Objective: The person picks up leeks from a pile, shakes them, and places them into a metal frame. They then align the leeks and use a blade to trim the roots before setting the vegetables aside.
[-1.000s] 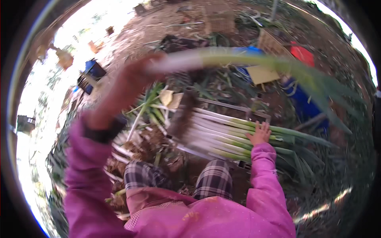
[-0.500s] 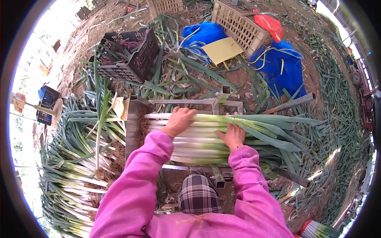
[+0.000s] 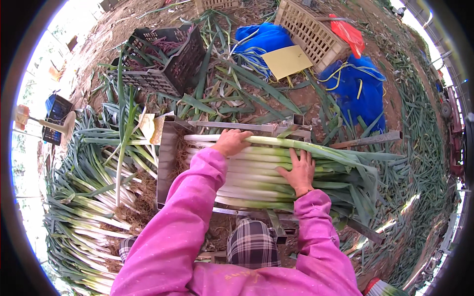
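Note:
A row of leeks (image 3: pixel 256 177) lies side by side in a metal rack (image 3: pixel 170 143), white stems left and green leaves right. Their roots sit against the rack's left end plate. My left hand (image 3: pixel 232 143) is at the far side of the row, its fingers bent over the white stem of the farthest leek (image 3: pixel 271 141). Farther right, my right hand (image 3: pixel 299 172) rests on the row where white turns green, with fingers spread and pointing away from me.
A large heap of leeks (image 3: pixel 94 217) lies on the left. Beyond the rack stand a black crate (image 3: pixel 173 71) and a beige crate (image 3: pixel 316 37), beside blue mesh bags (image 3: pixel 358 93) and a yellow card (image 3: pixel 286 61). Cut leaves (image 3: pixel 419 163) cover the ground on the right.
The farthest leek's leaves now bend toward me at the right end. My right hand's fingers have spread wider. The view has shifted slightly, and both hands appear farther right.

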### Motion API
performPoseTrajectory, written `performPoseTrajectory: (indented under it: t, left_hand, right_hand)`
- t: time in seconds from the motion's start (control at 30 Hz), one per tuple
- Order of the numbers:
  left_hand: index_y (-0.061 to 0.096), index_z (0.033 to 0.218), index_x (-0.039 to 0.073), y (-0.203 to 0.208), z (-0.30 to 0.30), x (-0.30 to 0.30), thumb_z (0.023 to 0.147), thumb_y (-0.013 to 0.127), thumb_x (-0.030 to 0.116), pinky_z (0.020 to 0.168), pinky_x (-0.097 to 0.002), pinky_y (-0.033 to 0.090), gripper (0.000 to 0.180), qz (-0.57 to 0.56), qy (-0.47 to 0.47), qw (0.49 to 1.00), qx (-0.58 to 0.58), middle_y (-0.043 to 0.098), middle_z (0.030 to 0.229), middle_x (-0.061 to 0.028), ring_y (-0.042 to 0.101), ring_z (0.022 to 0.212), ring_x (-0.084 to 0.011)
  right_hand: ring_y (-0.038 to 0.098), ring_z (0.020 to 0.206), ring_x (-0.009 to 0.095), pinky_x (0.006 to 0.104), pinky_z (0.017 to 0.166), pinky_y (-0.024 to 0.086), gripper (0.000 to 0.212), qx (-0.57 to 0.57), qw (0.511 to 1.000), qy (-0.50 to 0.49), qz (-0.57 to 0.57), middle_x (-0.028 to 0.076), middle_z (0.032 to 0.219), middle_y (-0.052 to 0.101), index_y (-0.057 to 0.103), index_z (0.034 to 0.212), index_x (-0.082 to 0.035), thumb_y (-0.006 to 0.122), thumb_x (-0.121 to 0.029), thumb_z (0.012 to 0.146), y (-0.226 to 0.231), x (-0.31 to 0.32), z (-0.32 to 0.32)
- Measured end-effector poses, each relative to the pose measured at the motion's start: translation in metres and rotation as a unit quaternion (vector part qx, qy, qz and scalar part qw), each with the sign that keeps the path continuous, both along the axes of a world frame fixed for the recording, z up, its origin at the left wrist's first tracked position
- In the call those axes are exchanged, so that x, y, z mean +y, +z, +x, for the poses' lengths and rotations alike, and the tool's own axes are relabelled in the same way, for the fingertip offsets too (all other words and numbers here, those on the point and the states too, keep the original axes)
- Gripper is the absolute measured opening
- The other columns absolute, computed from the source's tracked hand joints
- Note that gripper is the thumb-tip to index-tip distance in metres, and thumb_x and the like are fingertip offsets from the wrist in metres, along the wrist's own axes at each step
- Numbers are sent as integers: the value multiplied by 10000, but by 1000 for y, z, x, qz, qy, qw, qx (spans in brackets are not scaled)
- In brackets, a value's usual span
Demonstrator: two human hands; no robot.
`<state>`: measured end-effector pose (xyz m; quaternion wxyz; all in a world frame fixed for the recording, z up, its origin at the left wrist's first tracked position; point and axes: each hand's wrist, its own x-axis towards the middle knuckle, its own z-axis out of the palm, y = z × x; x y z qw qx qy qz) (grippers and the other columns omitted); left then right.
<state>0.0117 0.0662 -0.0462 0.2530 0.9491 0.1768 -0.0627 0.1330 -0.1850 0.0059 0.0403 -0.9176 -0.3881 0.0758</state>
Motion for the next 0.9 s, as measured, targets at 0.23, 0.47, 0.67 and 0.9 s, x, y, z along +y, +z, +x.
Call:
performPoseTrajectory:
  t: [0.23, 0.47, 0.67, 0.9]
  left_hand:
    - [631, 1111, 246, -2, 9, -4, 919, 398, 491, 898, -524, 339, 389, -64, 14, 991, 116, 666, 1049, -101, 579, 1078, -293]
    - [661, 1014, 205, -15, 3, -7, 875, 520, 536, 901, -472, 336, 387, 32, 36, 995, -82, 653, 930, -100, 594, 978, -270]
    - [654, 934, 164, -2, 3, -9, 800, 674, 456, 853, -422, 383, 321, 42, 59, 991, -111, 652, 885, -64, 607, 915, -261]
    - [626, 992, 154, 26, -10, -6, 749, 739, 346, 849, -432, 380, 329, 41, 39, 967, -247, 605, 947, -54, 571, 969, -254]
  right_hand:
    - [441, 1220, 360, 461, 1011, 390, 590, 4, 991, 74, 112, 151, 1282, 496, 597, 1251, -155, 742, -361, 717, -7, -22, 23]
    - [505, 1164, 304, 407, 973, 443, 392, 76, 983, 94, 135, 96, 1194, 556, 632, 1139, -97, 671, -189, 759, 3, -27, 41]
    - [505, 1167, 309, 421, 963, 436, 373, -25, 982, 100, 159, 107, 1190, 556, 622, 1106, -58, 642, -160, 748, -11, -23, 27]
    - [495, 1167, 310, 439, 950, 417, 389, -52, 986, 78, 141, 115, 1208, 542, 581, 1112, -63, 625, -171, 741, -17, -14, 15]
